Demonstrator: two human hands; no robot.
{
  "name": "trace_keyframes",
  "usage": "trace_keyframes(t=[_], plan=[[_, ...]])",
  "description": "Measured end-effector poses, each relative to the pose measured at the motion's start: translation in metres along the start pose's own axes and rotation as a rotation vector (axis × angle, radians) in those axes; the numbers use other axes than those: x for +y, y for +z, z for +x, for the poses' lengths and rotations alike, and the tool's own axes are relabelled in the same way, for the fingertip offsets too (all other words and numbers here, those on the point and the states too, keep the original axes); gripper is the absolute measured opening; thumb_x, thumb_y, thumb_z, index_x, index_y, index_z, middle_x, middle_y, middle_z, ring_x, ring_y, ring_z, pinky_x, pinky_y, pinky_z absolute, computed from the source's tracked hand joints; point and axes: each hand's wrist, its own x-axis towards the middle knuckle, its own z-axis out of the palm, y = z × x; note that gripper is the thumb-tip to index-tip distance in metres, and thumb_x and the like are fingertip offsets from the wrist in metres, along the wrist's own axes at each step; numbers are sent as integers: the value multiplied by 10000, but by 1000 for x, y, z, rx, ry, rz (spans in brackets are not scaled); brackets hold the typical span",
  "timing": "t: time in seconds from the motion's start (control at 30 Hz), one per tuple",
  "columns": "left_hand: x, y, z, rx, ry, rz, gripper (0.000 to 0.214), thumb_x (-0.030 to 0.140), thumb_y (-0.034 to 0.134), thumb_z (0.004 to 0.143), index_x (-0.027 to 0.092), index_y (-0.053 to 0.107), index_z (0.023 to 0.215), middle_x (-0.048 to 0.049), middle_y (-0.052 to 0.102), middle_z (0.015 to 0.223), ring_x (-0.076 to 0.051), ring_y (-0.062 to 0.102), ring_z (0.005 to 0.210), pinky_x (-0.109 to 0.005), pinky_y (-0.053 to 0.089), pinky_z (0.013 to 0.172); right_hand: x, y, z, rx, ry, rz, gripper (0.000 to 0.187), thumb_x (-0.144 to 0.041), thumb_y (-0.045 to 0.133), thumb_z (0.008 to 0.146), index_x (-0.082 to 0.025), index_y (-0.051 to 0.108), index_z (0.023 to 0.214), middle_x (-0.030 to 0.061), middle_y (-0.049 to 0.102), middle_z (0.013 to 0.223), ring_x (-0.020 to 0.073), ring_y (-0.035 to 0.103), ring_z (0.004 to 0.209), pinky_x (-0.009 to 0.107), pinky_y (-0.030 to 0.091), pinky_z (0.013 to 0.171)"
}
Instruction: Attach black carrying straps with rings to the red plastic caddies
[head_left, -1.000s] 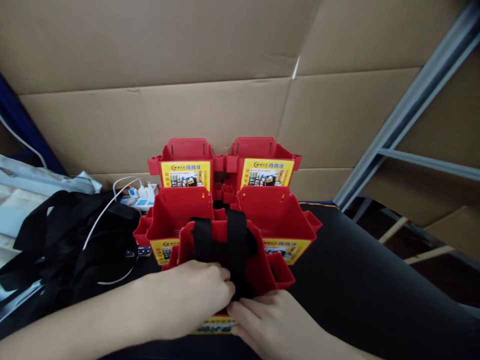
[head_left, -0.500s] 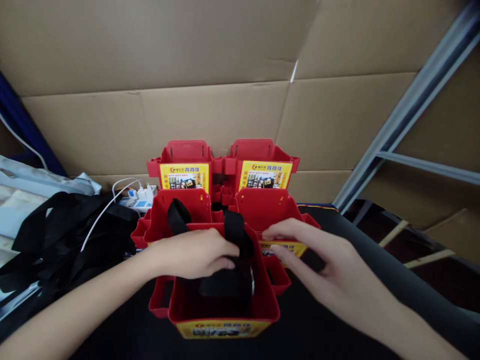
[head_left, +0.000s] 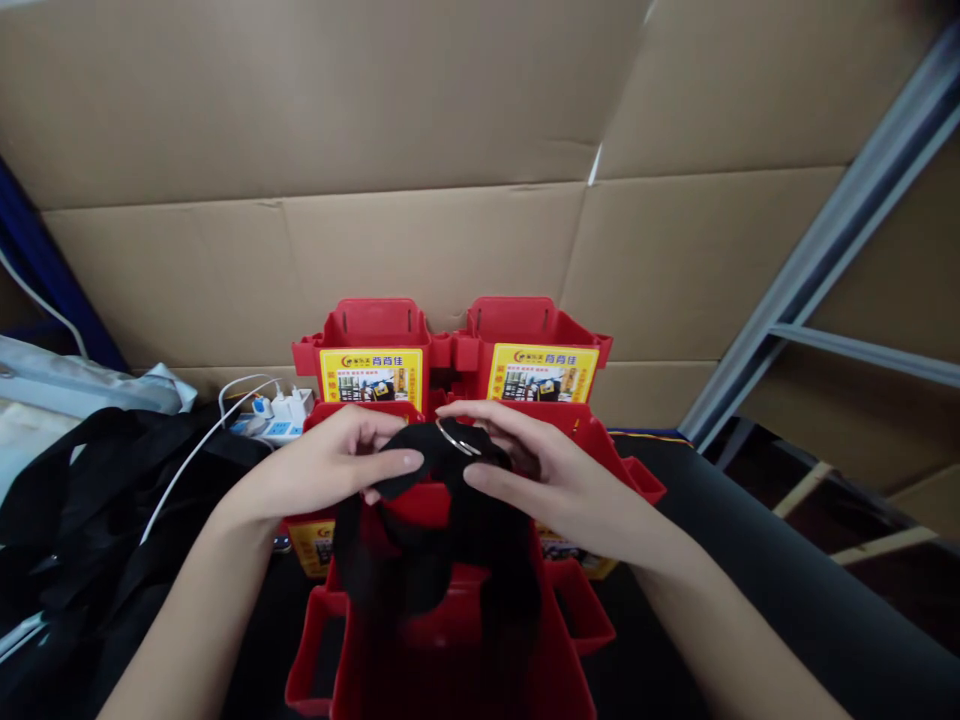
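Observation:
Both of my hands hold a black strap (head_left: 420, 520) with a metal ring (head_left: 457, 438) above the nearest red bin (head_left: 450, 660). My left hand (head_left: 330, 465) pinches the strap's top from the left, fingers closed on it. From the right, my right hand (head_left: 540, 475) grips the same strap beside the ring. The strap's loops hang down into the bin's mouth.
More red bins with yellow labels (head_left: 371, 345) (head_left: 536, 345) stand behind, against a cardboard wall (head_left: 450, 150). A heap of black straps (head_left: 82, 520), a white cable and a power strip (head_left: 274, 410) lie at the left. A grey metal rack post (head_left: 825, 240) rises at right.
My left hand has lifted the strap out of the near bin. My right hand came in from the right and took hold of it by the ring. The bin now sits closer to me.

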Motion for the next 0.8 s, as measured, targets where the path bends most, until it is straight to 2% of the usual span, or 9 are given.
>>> trace_keyframes(t=[0.1,0.23,0.33,0.43,0.57,0.7,0.8], plan=[[1,0,-1,-78,-9,-89,256,372,509,824,130,563,760,42,469,574,-61,430,499,-169,381,481,-1,2,-1,44,-77,-53,326,-286,486,865,-235,498,1187,24,590,1093,141,561,1001,277,474,848],[1,7,9,-75,5,-271,307,372,438,872,129,585,756,-12,614,651,-71,536,551,-167,428,539,0,11,-1,147,-168,-185,329,-254,568,812,-219,542,1138,26,630,957,132,598,878,270,490,798],[-3,10,16,-78,-10,-377,256,315,457,874,134,582,743,-12,642,665,-77,585,590,-164,453,579,4,18,-1,248,-128,-277,307,-251,599,781,-218,537,1081,18,642,959,130,612,865,259,508,774],[-6,11,17,-58,-20,-353,209,269,477,864,135,577,737,-4,637,686,-85,599,646,-169,458,615,5,19,-3,279,-90,-386,247,-244,605,771,-212,551,1010,13,643,969,131,609,891,261,511,790],[-2,16,14,-19,-3,-238,166,247,479,852,137,589,796,-9,631,745,-102,592,692,-196,459,650,5,21,-8,383,-197,-603,192,-228,635,740,-204,605,928,41,595,1067,169,558,988,336,468,880],[4,32,12,102,11,-125,130,163,461,821,152,590,810,5,622,757,-113,581,732,-210,451,684,3,24,-12,473,-289,-796,85,-146,574,764,-191,617,823,64,597,1006,214,521,989,396,448,859],[6,45,12,184,-7,-31,120,141,463,787,166,580,774,20,617,727,-121,572,710,-214,445,652,3,25,-12,499,-283,-854,87,-123,539,777,-180,600,752,77,593,939,219,515,949,402,451,826]])
